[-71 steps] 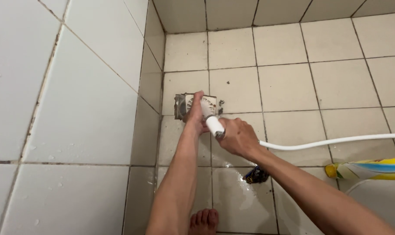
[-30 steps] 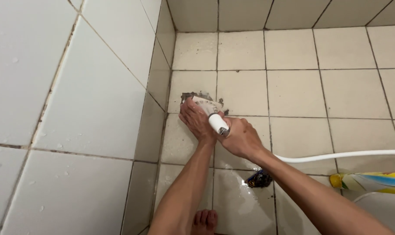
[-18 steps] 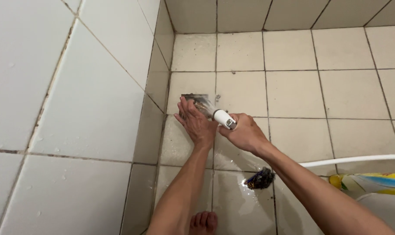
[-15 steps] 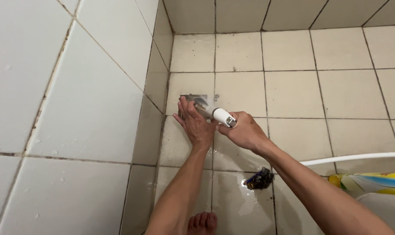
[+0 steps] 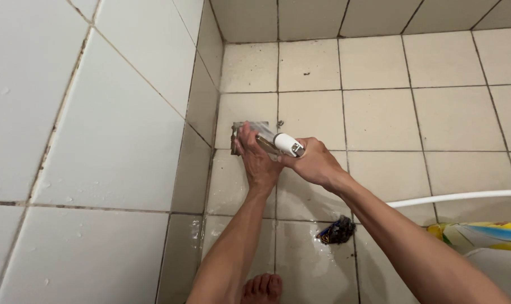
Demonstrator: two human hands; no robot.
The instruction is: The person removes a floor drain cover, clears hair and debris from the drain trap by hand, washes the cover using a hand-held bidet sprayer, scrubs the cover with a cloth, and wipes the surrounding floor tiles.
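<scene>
My right hand (image 5: 316, 163) grips a white hand sprayer (image 5: 288, 144), its nozzle aimed left at a square metal floor drain (image 5: 243, 130) near the wall corner. Water streams over the drain. My left hand (image 5: 254, 156) rests on the drain with fingers spread, touching its cover. A white hose (image 5: 458, 196) runs from the sprayer off to the right. Both forearms reach in from the bottom of the view.
Wet beige floor tiles (image 5: 379, 118) meet a white tiled wall (image 5: 97, 141) on the left. A dark clump of debris (image 5: 337, 231) lies on the floor under my right arm. My bare foot (image 5: 262, 288) shows at the bottom. A yellow and blue packet (image 5: 480, 235) sits at right.
The sprayer has swung from pointing up and left to lying nearly level over the drain. My left hand has stayed on the drain cover. The view has shifted slightly.
</scene>
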